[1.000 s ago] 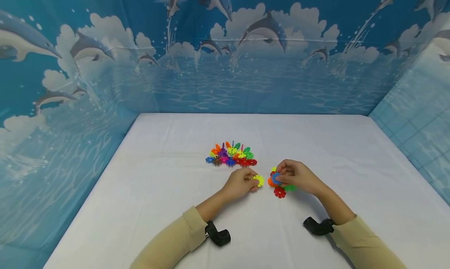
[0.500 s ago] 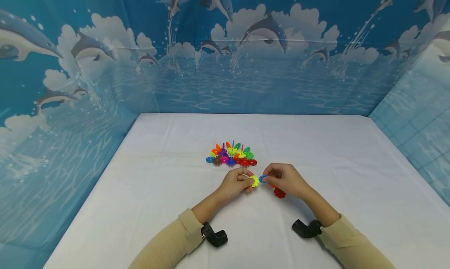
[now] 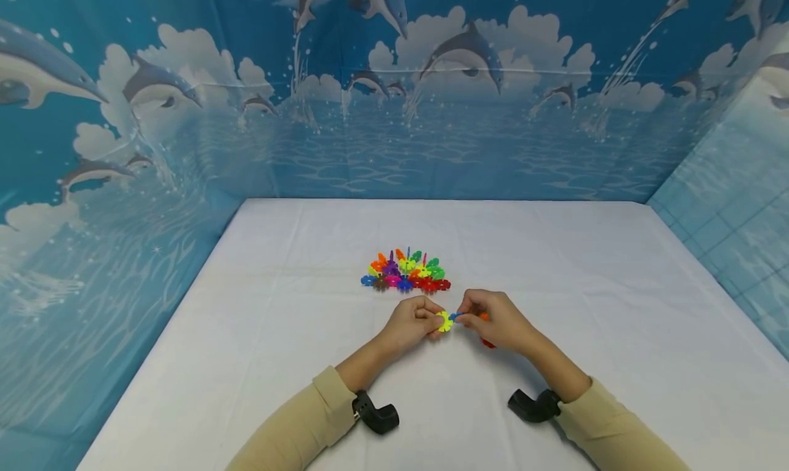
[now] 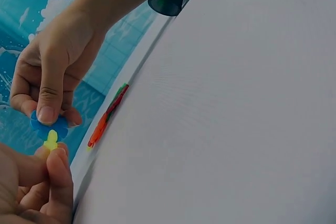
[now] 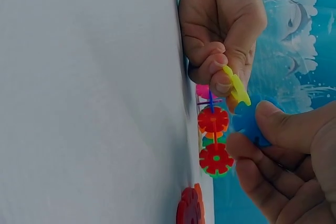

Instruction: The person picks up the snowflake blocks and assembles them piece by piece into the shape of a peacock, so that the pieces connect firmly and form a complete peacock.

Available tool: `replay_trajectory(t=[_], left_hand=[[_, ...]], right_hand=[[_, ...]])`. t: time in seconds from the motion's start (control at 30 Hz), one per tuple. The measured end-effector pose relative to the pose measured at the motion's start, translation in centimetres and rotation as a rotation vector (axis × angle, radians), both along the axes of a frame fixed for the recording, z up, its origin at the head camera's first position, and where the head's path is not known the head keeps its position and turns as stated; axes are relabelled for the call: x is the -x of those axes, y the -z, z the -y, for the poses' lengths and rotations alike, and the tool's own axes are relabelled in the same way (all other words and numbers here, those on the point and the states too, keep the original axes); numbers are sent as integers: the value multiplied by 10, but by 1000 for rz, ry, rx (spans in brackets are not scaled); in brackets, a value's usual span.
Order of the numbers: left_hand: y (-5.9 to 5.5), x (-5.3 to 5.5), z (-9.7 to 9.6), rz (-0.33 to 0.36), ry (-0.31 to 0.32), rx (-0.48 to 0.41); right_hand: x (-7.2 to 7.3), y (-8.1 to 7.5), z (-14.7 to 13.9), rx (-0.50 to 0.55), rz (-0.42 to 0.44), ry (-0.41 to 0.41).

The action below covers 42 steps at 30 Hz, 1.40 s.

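Between thumb and fingers my left hand [image 3: 411, 324] pinches a yellow notched disc [image 3: 444, 321], a flower-shaped interlocking piece. Facing it, my right hand [image 3: 498, 319] pinches a blue notched disc [image 3: 456, 316]. In the right wrist view the edges of the yellow disc [image 5: 237, 85] and the blue disc [image 5: 257, 121] meet at an angle; whether their slots are engaged I cannot tell. Under and behind the right hand lie loose discs, with an orange disc [image 3: 484, 316] and a red disc [image 3: 487, 343] partly showing.
Beyond the hands stands a colourful cluster of joined discs [image 3: 407, 272] on the white-covered table [image 3: 308, 252]. A dolphin-print curtain [image 3: 431, 149] encloses the far and side edges. Each wrist wears a black camera mount, such as the right mount [image 3: 533, 406].
My right hand has lifted the blue disc from the loose discs and moved left, bringing it to the yellow disc. The left hand has shifted slightly left with the yellow disc.
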<state>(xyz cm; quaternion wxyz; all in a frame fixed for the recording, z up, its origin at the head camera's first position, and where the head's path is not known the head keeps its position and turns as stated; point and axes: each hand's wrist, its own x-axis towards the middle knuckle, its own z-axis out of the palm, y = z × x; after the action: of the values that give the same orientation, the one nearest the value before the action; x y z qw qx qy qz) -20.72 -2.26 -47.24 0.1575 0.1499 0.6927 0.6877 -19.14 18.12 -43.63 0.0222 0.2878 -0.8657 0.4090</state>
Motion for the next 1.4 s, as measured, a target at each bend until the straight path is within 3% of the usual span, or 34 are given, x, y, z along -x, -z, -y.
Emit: replay_trajectory(t=[0.17,0.3,0.43,0.63,0.87,1.03,1.2,1.4], left_hand=[[-1,-1,1,-17,7,3],[-2,-2,0,-25,8,4],[-3,-3,-2,-10,19,11],[0,0,-2,84,-12,-30],[-2,1,0,122,-17,-115],[-3,1,1,126,-43,-103],[-2,1,2,117,-48,-91],[-1,2,2,144,-35,-163]], right_hand=[[0,2,3,4,-75,-29],[-1,1,5,-20,-83,-29],[-2,-3,1,-21,1,-18],[4,-11,-15,-36,127,2],[15,-18,-46,-111,144,202],[21,-17,-67,-183,220,289],[25,-11,-76,-212,300,300],[30,0,-78,-217,329,260]])
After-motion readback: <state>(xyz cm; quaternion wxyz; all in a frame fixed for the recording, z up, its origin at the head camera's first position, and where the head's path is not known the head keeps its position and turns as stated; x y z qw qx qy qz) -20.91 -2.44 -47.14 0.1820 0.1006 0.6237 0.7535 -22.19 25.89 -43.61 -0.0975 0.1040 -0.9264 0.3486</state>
